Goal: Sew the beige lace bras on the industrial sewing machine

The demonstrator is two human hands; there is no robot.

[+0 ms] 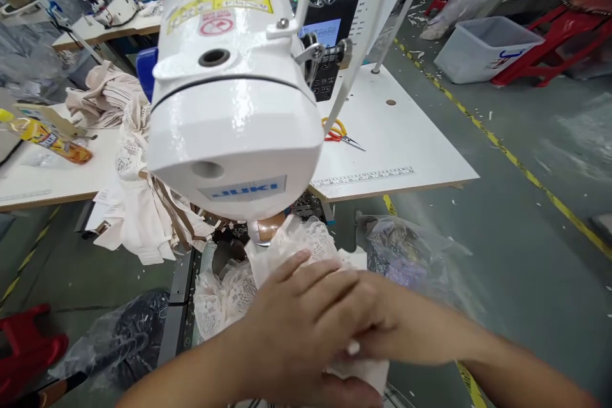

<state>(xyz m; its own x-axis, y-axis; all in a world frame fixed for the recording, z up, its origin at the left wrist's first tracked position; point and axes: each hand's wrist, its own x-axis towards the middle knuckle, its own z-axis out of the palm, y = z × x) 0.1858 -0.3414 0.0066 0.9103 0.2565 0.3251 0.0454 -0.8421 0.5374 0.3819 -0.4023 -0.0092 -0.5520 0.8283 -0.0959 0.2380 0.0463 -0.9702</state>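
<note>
Pale lace fabric (pixel 310 239) lies bunched under the head of a white sewing machine (pixel 234 134). My left hand (pixel 299 325) comes in from the lower left, its fingers bent and closed on this fabric. Crossing close against it from the right is my right hand (pixel 370 306), partly covered by the left. Its fingers are mostly hidden but look curled around the cloth, and a small pale bit shows between the hands. More lace hangs down left of my left hand. The needle area is hidden behind the machine head.
Orange-handled scissors (pixel 340 134) and a printed ruler (pixel 366 176) are on the white table (pixel 411 146). Beige garment pieces (pixel 143 217) hang at the left, near a drink bottle (pixel 52 140). Plastic bags, a white bin (pixel 482 51) and red stools stand on the floor.
</note>
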